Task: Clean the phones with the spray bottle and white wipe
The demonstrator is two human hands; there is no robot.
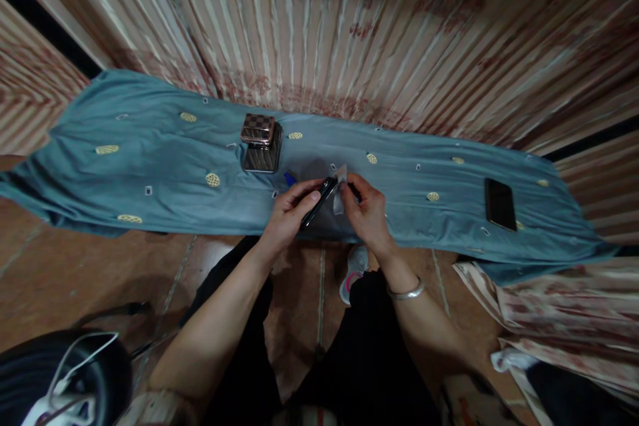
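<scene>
My left hand [290, 211] grips a dark phone [319, 200] by its edge, tilted up over the blue-green cloth [164, 166]. My right hand [366, 208] pinches a thin clear film [340, 188] at the phone's far end. A small blue object [290, 178] lies on the cloth just behind my left hand. A silver bangle [405, 292] sits on my right wrist.
A shiny metal box [261, 142] with a checkered lid stands on the cloth behind my hands. A second dark phone [500, 203] lies flat at the right. Striped patterned fabric [379, 26] rises behind. A round dark object with white cable [64, 379] sits lower left on the brown floor.
</scene>
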